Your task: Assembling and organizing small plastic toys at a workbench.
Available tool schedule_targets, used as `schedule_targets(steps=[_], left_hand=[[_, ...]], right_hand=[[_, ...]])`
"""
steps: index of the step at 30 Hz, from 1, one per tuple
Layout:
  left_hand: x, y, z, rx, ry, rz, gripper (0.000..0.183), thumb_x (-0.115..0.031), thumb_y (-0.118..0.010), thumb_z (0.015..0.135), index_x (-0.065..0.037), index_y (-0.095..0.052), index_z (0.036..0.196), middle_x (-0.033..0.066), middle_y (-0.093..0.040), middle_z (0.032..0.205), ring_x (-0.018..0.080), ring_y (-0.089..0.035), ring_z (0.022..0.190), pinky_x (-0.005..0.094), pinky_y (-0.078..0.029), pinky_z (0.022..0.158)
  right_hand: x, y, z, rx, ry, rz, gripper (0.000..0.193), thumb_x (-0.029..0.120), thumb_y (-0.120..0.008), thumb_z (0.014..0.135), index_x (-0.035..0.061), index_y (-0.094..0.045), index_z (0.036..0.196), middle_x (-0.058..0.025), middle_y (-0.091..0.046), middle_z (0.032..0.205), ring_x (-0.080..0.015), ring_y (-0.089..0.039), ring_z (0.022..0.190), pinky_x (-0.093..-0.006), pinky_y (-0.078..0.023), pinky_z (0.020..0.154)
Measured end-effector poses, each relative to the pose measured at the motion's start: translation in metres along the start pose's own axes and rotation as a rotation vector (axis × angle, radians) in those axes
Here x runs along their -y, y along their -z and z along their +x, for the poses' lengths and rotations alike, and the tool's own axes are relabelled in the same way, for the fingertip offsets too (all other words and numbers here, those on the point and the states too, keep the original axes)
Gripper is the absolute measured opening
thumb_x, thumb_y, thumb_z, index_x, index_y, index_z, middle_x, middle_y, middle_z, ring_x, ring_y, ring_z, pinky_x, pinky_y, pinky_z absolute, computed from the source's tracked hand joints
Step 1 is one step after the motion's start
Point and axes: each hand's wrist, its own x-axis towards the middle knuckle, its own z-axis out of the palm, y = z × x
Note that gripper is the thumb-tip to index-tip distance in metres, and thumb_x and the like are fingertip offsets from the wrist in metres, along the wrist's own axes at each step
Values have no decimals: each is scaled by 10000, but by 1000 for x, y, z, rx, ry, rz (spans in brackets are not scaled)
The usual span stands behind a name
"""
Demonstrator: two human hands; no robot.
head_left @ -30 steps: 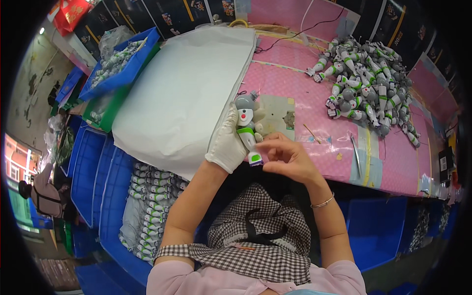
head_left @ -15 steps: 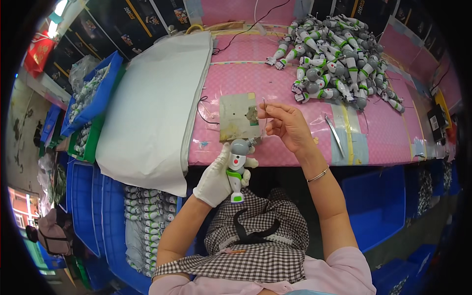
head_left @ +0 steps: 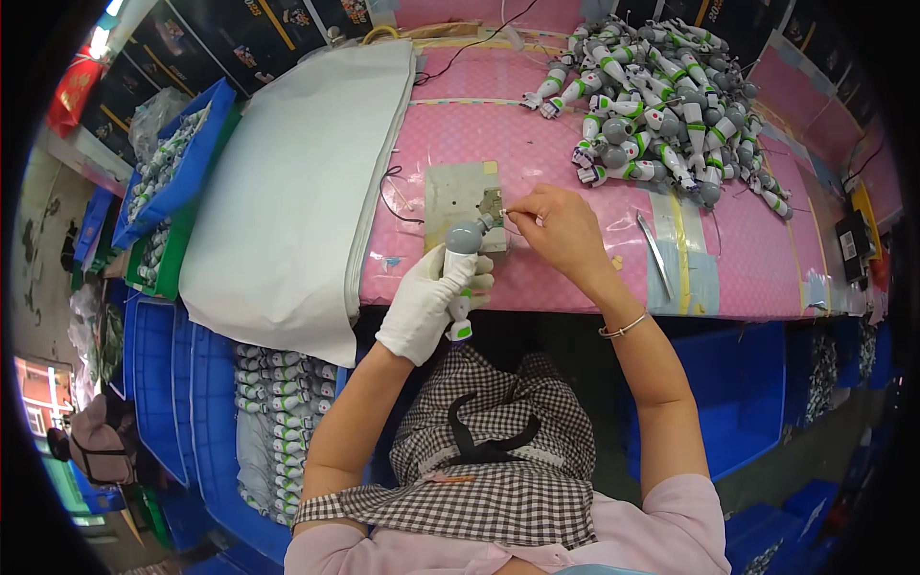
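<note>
My gloved left hand (head_left: 422, 299) is closed around a white, green and grey toy arm (head_left: 461, 264). The arm's grey ball end (head_left: 465, 237) points up, beside the lower part of a grey metal plate (head_left: 443, 192). My bare right hand (head_left: 556, 225) pinches the end of a thin wire with a small pale tip (head_left: 506, 212). That tip sits at the small circuit board (head_left: 493, 204) on the plate's right edge; whether it touches the board I cannot tell. The far end of the wire is hard to follow.
A big heap of similar toy arms (head_left: 661, 105) lies at the back right. Tweezers (head_left: 655, 257) rest on the pink tabletop (head_left: 479, 125). White sheets (head_left: 297, 192) cover the left side. Blue bins (head_left: 206, 402) of toy arms stand below and left.
My left hand has raised the toy arm toward the plate and turned it. My right hand has brought the wire's tip from above down to the circuit board.
</note>
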Motion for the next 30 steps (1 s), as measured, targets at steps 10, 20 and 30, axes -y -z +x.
schedule_targets(steps=[10, 20, 30], left_hand=[[-8, 0, 8, 86, 97, -117, 317, -229, -595, 886, 12, -530, 1082, 69, -590, 922, 157, -609, 812, 304, -517, 733], [-6, 0, 10, 96, 54, -24, 287, -121, -626, 847, 28, -521, 1069, 77, -596, 890, 177, -614, 790, 325, -522, 738], [-8, -4, 9, 61, 66, -119, 302, -200, -591, 879, 27, -557, 1075, 77, -606, 878, 154, -615, 763, 289, -516, 716]], right_hand=[[11, 1, -3, -6, 104, -239, 90, 162, -634, 763, 100, -687, 801, -47, -583, 723, -262, -584, 634, -374, -448, 551], [7, -4, -8, -68, 144, -240, 72, 155, -641, 759, 104, -681, 789, -32, -578, 710, -247, -586, 601, -361, -450, 524], [11, -1, -2, -17, 162, -227, 94, 147, -618, 761, 67, -666, 755, -58, -564, 701, -269, -573, 607, -375, -446, 537]])
